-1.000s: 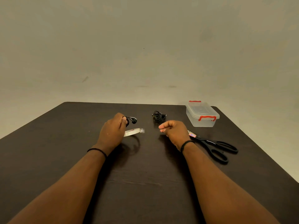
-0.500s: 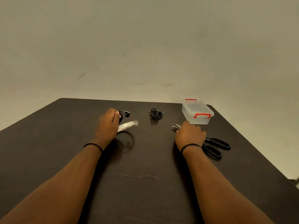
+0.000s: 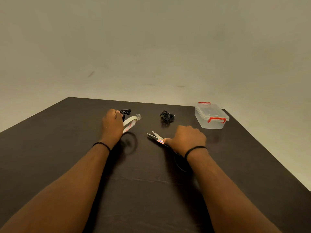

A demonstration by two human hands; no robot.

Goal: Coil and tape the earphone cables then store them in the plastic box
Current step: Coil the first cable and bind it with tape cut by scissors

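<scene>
Earphones point(image 3: 125, 112) in left hand point(image 3: 112, 124), scissors point(image 3: 155, 136) in right hand point(image 3: 186, 137)

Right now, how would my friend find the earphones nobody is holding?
Look at the dark table, toward its far edge, between the left hand and the clear plastic box. A small black tangle lies there alone: the loose earphones. The other earphones are held in the left hand.
</scene>
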